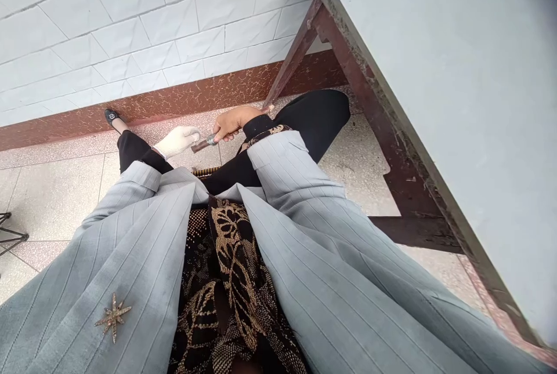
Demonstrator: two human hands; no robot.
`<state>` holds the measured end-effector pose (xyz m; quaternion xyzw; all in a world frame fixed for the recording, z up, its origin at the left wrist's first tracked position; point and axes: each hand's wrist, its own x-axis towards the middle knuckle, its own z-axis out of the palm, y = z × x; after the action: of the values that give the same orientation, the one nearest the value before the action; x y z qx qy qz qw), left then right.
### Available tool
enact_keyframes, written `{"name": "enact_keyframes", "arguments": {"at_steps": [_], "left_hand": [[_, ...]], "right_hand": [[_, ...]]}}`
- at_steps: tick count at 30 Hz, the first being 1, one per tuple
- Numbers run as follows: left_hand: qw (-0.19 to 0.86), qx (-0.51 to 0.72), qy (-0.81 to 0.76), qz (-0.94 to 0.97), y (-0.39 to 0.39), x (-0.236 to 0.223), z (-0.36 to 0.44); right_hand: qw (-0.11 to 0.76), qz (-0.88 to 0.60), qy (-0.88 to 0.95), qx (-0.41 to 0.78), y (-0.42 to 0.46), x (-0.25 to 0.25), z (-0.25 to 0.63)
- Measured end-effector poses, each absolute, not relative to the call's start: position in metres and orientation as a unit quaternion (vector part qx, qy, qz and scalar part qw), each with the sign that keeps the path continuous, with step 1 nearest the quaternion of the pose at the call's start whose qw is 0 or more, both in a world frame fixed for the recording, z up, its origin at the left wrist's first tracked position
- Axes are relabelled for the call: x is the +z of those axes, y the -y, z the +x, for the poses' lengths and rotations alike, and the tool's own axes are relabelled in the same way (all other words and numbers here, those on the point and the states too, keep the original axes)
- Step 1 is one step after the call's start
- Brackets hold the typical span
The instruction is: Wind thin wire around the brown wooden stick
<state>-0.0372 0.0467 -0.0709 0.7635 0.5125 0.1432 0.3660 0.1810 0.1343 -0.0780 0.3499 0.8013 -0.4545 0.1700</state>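
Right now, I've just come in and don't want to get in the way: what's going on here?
A person in a grey striped coat grips a brown rod-like piece with a metal collar in the bare right hand. The left hand, in a white glove, is close to its brown end; whether they touch is hard to tell. Both hands are low down, beside a pale-topped table, near the tiled wall.

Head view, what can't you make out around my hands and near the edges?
Brown rod: head view, one end hidden by the right hand.
Gloved left hand: head view, too small to tell whether it touches the rod.
Black wire frame: head view, cut off by the left edge.
Tabletop: head view, cut off by the top and right edges.
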Motion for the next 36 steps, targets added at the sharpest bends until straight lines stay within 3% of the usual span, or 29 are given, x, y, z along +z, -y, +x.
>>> {"name": "enact_keyframes", "arguments": {"at_steps": [4,8,10,15,18,25,36], "left_hand": [[0.391,0.188,-0.549,0.714,-0.05,-0.075,-0.041],[0.469,0.242,-0.539,0.657,-0.053,-0.083,-0.042],[0.497,0.274,-0.532,0.629,-0.053,-0.087,-0.042],[0.53,0.28,-0.515,0.612,-0.049,-0.09,-0.042],[0.539,0.241,-0.513,0.624,-0.044,-0.085,-0.041],[0.508,0.199,-0.52,0.657,-0.04,-0.074,-0.035],[0.433,0.198,-0.54,0.694,-0.046,-0.084,-0.039]], "right_hand": [[0.21,0.337,-0.768,-0.502,-0.131,-0.074,0.18],[0.161,0.296,-0.756,-0.562,-0.124,-0.06,0.185],[0.079,0.292,-0.76,-0.575,-0.122,-0.054,0.188],[-0.237,0.382,-0.692,-0.565,-0.123,-0.053,0.187],[-0.293,0.441,-0.651,-0.544,-0.129,-0.061,0.183],[-0.138,0.537,-0.714,-0.427,-0.138,-0.073,0.181],[0.14,0.489,-0.801,-0.317,-0.13,-0.069,0.175]]}}
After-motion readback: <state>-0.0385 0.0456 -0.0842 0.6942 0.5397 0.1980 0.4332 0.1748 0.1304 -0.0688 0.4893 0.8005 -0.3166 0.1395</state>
